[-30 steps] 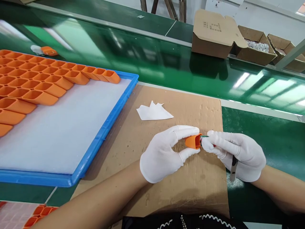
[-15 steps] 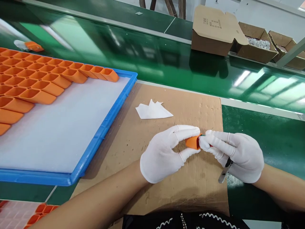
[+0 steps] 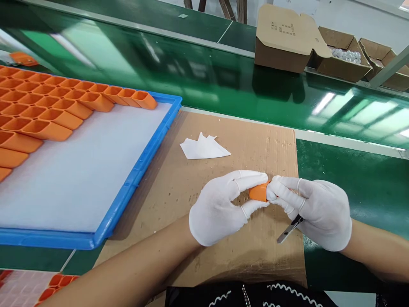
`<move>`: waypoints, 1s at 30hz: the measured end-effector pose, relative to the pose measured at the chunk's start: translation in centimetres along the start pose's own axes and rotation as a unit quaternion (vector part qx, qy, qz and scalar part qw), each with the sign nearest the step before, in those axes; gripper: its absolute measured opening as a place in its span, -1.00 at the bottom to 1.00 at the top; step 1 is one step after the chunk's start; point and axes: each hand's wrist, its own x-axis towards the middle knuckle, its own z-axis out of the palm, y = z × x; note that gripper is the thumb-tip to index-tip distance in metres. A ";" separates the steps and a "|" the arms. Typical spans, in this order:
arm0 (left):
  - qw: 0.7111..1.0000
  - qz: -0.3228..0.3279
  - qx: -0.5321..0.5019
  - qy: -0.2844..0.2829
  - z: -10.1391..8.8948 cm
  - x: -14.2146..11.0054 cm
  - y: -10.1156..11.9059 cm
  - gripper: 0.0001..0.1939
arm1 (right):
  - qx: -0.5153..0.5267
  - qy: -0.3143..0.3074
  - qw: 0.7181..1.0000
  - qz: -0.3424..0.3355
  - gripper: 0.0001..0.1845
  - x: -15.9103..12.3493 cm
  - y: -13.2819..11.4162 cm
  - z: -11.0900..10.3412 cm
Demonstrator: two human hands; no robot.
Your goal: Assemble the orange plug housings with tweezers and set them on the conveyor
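Above the cardboard, my white-gloved left hand [image 3: 220, 207] pinches an orange plastic shell [image 3: 258, 192] between thumb and fingers. The shell's open end faces right. My right hand [image 3: 315, 209], also gloved in white, has its fingertips closed together right at that opening. Those fingertips cover whatever small part they pinch there. Metal tweezers [image 3: 290, 229] are tucked into the right palm, with one end sticking out down and to the left.
To the left, a blue tray [image 3: 137, 179] holds rows of orange shells [image 3: 47, 129]. A torn white paper [image 3: 206, 148] lies on the cardboard sheet [image 3: 179, 200]. Cardboard boxes [image 3: 281, 59] stand at the back right, beyond the shiny green belt [image 3: 204, 85]. An orange piece [image 3: 24, 59] lies far left.
My right fingertips have moved left against the shell's opening, and the green circuit board between them has gone out of sight. The tweezers have swung left. The far orange piece has drifted left.
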 end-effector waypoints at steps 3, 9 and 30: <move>0.999 -0.044 -0.013 -0.001 0.3 -0.2 0.2 -0.65 | 0.001 0.003 0.997 0.076 -0.72 0.0 -0.9 0.1; 0.987 -0.149 -0.053 0.025 1.1 -0.3 0.3 -0.68 | -0.065 0.005 0.998 -0.027 -0.30 -0.4 -1.8 0.7; 0.986 -0.098 -0.135 0.008 1.1 -0.1 -0.1 -0.63 | 0.679 -0.213 0.672 0.205 -0.55 2.3 1.9 1.5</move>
